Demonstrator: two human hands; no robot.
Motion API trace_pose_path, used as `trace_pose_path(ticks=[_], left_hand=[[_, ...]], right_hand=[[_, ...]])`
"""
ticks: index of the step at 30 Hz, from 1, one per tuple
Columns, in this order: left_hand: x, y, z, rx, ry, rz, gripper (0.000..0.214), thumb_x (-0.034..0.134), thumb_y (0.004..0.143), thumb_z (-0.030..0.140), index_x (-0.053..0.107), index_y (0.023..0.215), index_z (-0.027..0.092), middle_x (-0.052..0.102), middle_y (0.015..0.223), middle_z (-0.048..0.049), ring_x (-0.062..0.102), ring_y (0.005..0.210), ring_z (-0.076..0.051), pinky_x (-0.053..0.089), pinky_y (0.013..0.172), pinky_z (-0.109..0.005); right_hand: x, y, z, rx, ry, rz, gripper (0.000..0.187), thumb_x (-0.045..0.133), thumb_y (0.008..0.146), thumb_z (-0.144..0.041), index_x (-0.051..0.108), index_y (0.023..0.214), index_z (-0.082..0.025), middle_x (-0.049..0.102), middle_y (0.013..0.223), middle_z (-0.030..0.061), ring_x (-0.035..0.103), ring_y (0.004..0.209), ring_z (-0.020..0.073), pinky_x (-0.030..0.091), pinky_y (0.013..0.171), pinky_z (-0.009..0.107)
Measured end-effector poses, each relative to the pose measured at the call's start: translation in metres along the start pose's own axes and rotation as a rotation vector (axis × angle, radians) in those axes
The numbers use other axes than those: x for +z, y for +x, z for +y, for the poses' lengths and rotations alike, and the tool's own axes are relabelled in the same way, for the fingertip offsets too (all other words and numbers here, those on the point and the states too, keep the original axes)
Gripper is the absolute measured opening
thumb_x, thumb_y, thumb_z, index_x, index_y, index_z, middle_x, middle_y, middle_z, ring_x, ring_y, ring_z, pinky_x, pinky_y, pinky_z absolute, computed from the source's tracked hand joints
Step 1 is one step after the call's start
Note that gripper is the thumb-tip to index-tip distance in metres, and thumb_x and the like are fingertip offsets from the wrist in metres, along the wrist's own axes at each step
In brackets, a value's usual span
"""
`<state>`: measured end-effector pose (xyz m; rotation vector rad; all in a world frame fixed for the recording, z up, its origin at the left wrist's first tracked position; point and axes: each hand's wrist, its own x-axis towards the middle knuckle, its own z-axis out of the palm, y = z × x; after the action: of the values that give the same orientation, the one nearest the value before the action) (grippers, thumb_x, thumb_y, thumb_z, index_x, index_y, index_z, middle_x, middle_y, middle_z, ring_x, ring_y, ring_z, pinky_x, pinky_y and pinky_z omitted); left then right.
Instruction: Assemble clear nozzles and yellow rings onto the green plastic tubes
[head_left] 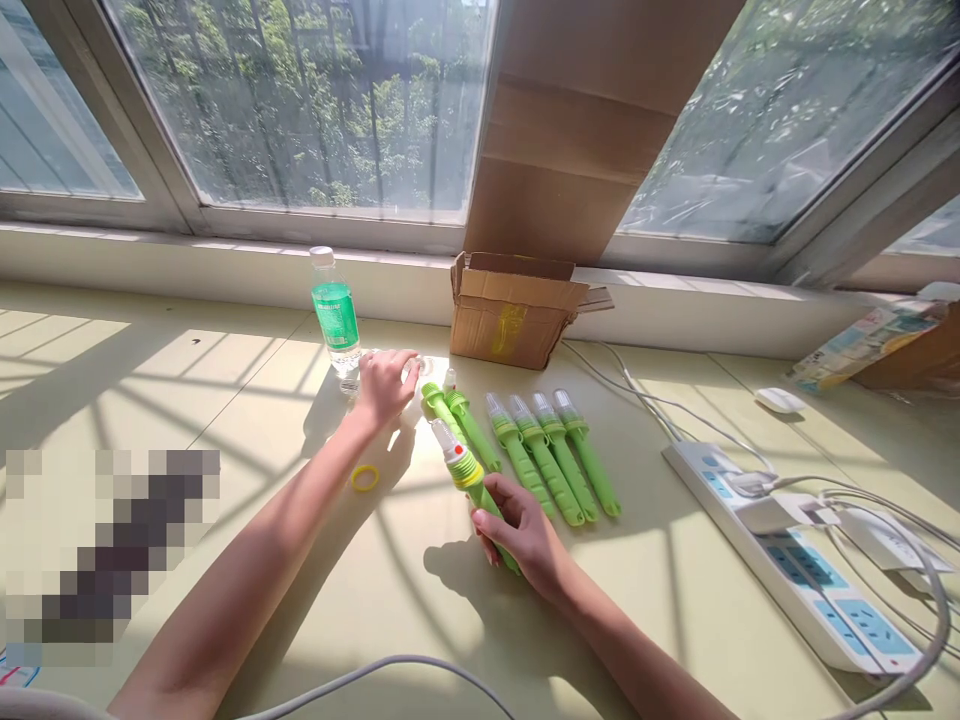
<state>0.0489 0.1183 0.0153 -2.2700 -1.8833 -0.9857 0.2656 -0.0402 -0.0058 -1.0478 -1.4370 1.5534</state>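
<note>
My right hand (517, 530) is closed round the green handle of a light stick (469, 470), which is tilted up to the left. It has a clear tip, a red dot and a yellow ring near its ribbed collar. My left hand (386, 385) reaches to the table beside the bottle, fingers curled together next to small clear round parts (425, 366); what they grip, if anything, is hidden. Two green handles (472, 430) lie just beyond the held stick. Several light sticks with clear caps (555, 455) lie in a row to the right. A loose yellow ring (365, 478) rests below my left hand.
A bottle with a green label (335, 315) stands behind my left hand. An open cardboard box (514, 315) sits against the window ledge. On the right lie a white power strip (787, 560) with plugs and cables, and a white mouse-like object (778, 400). Another cable (390, 662) crosses the front.
</note>
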Motion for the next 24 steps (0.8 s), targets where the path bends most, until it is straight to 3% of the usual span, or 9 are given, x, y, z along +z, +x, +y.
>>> trace_pose_path(ticks=[4,7,10,14,17,24], left_hand=[[-0.026,-0.01,0.004,-0.093,-0.255,0.216,0.032,0.038,0.094,0.035,0.064,0.1,0.019,0.069,0.094,-0.007,0.063,0.084,-0.02,0.048,0.08,-0.032],[-0.044,-0.025,0.011,-0.172,-0.496,0.247,0.037,0.033,0.097,0.042,0.063,0.094,0.019,0.066,0.081,-0.0028,0.061,0.069,-0.016,0.048,0.066,-0.027],[-0.055,-0.042,0.02,-0.194,-0.606,0.23,0.037,0.037,0.096,0.044,0.063,0.091,0.019,0.065,0.078,-0.001,0.059,0.066,-0.014,0.047,0.061,-0.025],[-0.058,-0.066,0.032,-0.126,-0.627,0.088,0.032,0.042,0.093,0.043,0.064,0.088,0.02,0.066,0.077,-0.001,0.058,0.065,-0.014,0.048,0.064,-0.026],[-0.053,-0.084,0.038,-0.032,-0.645,-0.177,0.025,0.053,0.087,0.043,0.064,0.083,0.021,0.068,0.078,-0.0015,0.058,0.063,-0.014,0.048,0.062,-0.025],[-0.044,-0.096,0.036,-0.211,-0.773,-0.369,0.031,0.066,0.077,0.051,0.06,0.073,0.02,0.064,0.061,0.0012,0.055,0.055,-0.013,0.042,0.054,-0.024]], right_hand=[[0.001,-0.002,0.004,-0.072,-0.18,0.179,0.026,0.062,0.086,-0.042,0.061,0.096,-0.019,0.051,0.067,-0.0028,0.046,0.053,0.0116,0.039,0.05,0.026],[-0.001,-0.001,0.006,-0.11,-0.358,0.322,0.032,0.062,0.086,-0.043,0.064,0.107,-0.018,0.057,0.068,-0.0003,0.05,0.059,0.0155,0.04,0.053,0.028],[-0.003,0.001,0.006,-0.098,-0.421,0.355,0.037,0.062,0.086,-0.043,0.065,0.113,-0.018,0.067,0.082,0.0046,0.057,0.068,0.0199,0.044,0.059,0.031],[-0.003,0.002,0.006,-0.162,-0.505,0.33,0.033,0.061,0.086,-0.037,0.066,0.112,-0.017,0.071,0.097,0.0083,0.063,0.085,0.0252,0.049,0.075,0.035],[-0.003,0.0,0.009,-0.252,-0.638,0.271,0.026,0.059,0.085,-0.027,0.065,0.109,-0.018,0.07,0.096,0.0086,0.064,0.086,0.0253,0.05,0.077,0.036],[-0.009,-0.005,0.016,-0.378,-0.945,0.257,0.014,0.054,0.084,-0.018,0.058,0.097,-0.019,0.065,0.092,0.0086,0.061,0.077,0.0208,0.047,0.065,0.029]])
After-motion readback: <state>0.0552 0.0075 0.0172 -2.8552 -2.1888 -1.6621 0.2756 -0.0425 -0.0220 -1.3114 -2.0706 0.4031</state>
